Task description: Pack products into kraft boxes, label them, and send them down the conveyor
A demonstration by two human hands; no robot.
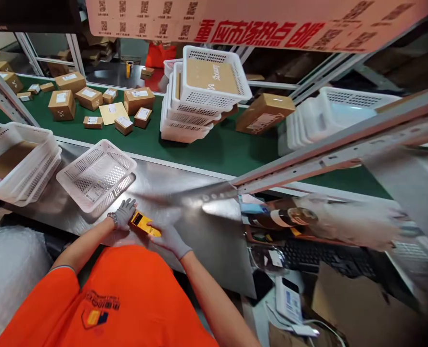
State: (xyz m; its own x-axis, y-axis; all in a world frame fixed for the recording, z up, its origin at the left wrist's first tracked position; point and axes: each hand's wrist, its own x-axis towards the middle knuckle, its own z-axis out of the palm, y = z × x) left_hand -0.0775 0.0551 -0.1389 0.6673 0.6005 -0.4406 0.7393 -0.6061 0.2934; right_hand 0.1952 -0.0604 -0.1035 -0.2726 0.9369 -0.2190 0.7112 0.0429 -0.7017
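Both my hands wear grey gloves and meet on a small yellow flat packet [145, 223] lying low over the steel worktop [199, 226]. My left hand [124, 213] grips the packet's left end with curled fingers. From the right, my right hand [168, 237] holds the packet's other end. Just beyond my left hand sits a tilted white mesh basket [96, 173] with a paper label inside.
Stacked white baskets [13, 161] stand at the left. On the green conveyor [221, 149] are several cardboard boxes [91, 99], a tall basket stack [199, 96] and a larger box [264, 113]. A tape roll [289, 218], keyboard [318, 255] and metal frame rail [325, 159] are at the right.
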